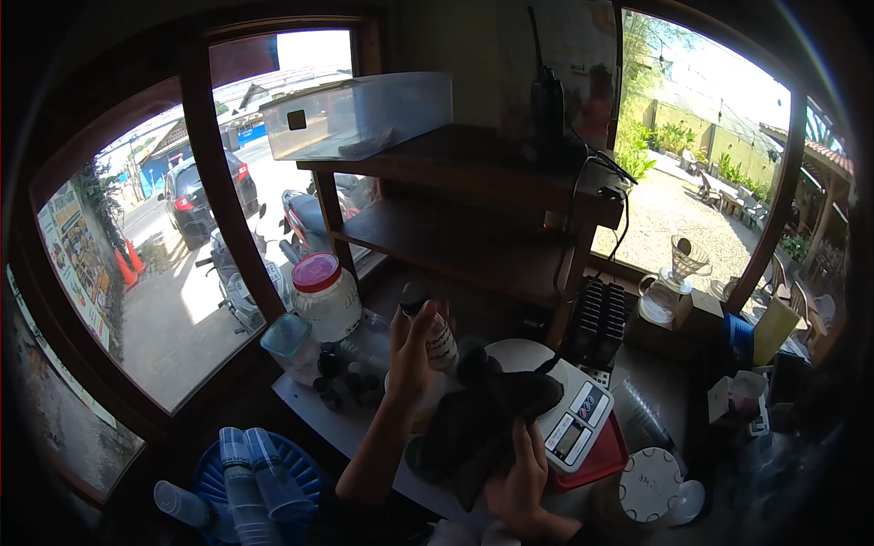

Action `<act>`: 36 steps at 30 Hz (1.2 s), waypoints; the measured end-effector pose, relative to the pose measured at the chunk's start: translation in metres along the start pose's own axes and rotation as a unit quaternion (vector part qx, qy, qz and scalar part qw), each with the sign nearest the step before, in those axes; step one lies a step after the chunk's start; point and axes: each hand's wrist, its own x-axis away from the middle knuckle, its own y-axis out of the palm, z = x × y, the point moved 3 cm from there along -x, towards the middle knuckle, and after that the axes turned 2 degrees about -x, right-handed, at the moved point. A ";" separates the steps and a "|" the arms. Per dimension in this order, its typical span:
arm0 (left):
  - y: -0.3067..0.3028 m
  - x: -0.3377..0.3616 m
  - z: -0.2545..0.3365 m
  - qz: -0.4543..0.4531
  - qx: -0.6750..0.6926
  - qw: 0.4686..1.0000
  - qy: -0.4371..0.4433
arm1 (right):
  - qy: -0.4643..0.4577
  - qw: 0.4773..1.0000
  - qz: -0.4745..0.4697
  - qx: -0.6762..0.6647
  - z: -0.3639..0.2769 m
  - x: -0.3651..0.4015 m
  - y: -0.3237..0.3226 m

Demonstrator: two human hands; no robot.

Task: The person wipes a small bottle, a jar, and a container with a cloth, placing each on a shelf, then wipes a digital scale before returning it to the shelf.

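My left hand (413, 366) is wrapped around a small bottle (442, 347) with a dark cap and a patterned label, holding it up over the counter. In my right hand (521, 484) a black cloth (469, 423) is gripped between thumb and fingers; it hangs in folds and its upper part comes close to the bottle. Behind the cloth stands a white digital kitchen scale (579, 420), its round platform partly covered. A red tray (608, 458) lies under the scale.
Left of my hands are a red-lidded jar (326, 302), a teal-lidded container (290, 342) and several small dark bottles (332, 373). Plastic cups (244, 482) lie in a blue basket (211, 455). A wooden shelf (437, 235) rises behind. At right are a round patterned lid (649, 484) and a coffee dripper (687, 258).
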 end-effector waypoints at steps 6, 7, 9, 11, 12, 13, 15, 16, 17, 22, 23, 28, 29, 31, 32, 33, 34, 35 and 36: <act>0.048 -0.071 -0.022 -0.125 -0.107 0.984 -0.064 | -0.234 0.819 -0.047 0.522 -0.020 -0.031 -0.055; 0.057 -0.082 -0.026 -0.137 -0.139 0.975 -0.108 | -0.240 0.808 -0.048 0.535 -0.021 -0.036 -0.059; 0.058 -0.131 -0.064 -0.176 -0.187 0.965 -0.055 | -0.239 0.810 -0.036 0.534 -0.022 -0.042 -0.066; 0.062 -0.170 -0.092 -0.224 -0.221 0.949 0.000 | -0.251 0.812 -0.020 0.526 -0.017 -0.045 -0.067; 0.065 -0.184 -0.099 -0.253 -0.233 0.939 0.027 | -0.270 0.802 -0.016 0.533 -0.016 -0.047 -0.067; 0.072 -0.192 -0.098 -0.282 -0.245 0.926 0.053 | -0.313 0.766 -0.020 0.561 -0.017 -0.044 -0.063; 0.083 -0.203 -0.094 -0.263 -0.288 0.921 -0.004 | -0.181 0.925 -0.001 0.334 0.001 -0.058 -0.075; 0.085 -0.214 -0.104 -0.258 -0.287 0.923 0.003 | -0.129 0.949 0.033 0.284 0.005 -0.064 -0.083; 0.086 -0.225 -0.113 -0.253 -0.285 0.924 0.011 | -0.076 0.968 0.065 0.231 0.009 -0.065 -0.090; 0.080 -0.300 -0.210 -0.245 -0.256 0.925 0.138 | 0.009 0.970 0.167 0.177 -0.005 -0.049 -0.060; 0.081 -0.307 -0.219 -0.246 -0.268 0.921 0.141 | -0.001 0.972 0.162 0.168 0.002 -0.050 -0.070; 0.078 -0.314 -0.234 -0.249 -0.301 0.908 0.152 | -0.051 0.958 0.161 0.231 0.011 -0.049 -0.088; 0.077 -0.314 -0.235 -0.251 -0.306 0.906 0.153 | -0.057 0.963 0.168 0.206 0.013 -0.048 -0.086; 0.073 -0.311 -0.237 -0.252 -0.318 0.901 0.154 | -0.058 0.962 0.165 0.211 0.011 -0.047 -0.083; 0.072 -0.310 -0.237 -0.253 -0.323 0.898 0.156 | -0.059 0.961 0.164 0.213 0.010 -0.047 -0.081; 0.071 -0.310 -0.239 -0.254 -0.329 0.896 0.156 | -0.059 0.960 0.166 0.220 0.009 -0.045 -0.080; 0.071 -0.311 -0.240 -0.255 -0.333 0.894 0.158 | -0.066 0.955 0.163 0.240 0.007 -0.045 -0.079; 0.072 -0.312 -0.241 -0.257 -0.337 0.892 0.158 | -0.075 0.949 0.158 0.264 0.007 -0.045 -0.079; 0.072 -0.313 -0.241 -0.258 -0.340 0.890 0.160 | -0.085 0.939 0.154 0.294 0.006 -0.044 -0.078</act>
